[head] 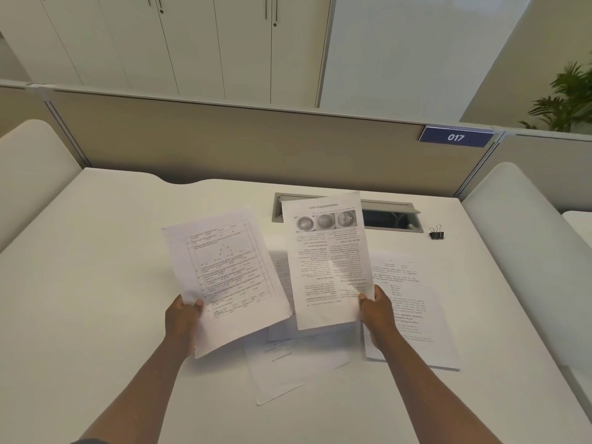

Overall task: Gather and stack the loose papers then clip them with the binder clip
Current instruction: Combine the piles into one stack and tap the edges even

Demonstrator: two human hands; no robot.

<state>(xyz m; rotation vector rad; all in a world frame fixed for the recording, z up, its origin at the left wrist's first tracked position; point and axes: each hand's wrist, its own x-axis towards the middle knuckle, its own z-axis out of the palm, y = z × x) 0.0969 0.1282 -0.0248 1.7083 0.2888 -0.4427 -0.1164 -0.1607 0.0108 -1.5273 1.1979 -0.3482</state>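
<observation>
Mid-frame, the left hand pinches a tilted white printed table sheet and the right hand pinches a white printed photo page, both lifted off the white desk, probably for stacking. More loose white papers lie beneath; the small black binder clip waits at right.

Blue sign on partition, upper right of frame: white "017". Sheet with three photographs, centre of frame: inverted header "mebooksfree.com". Remaining print on all sheets illegible.
</observation>
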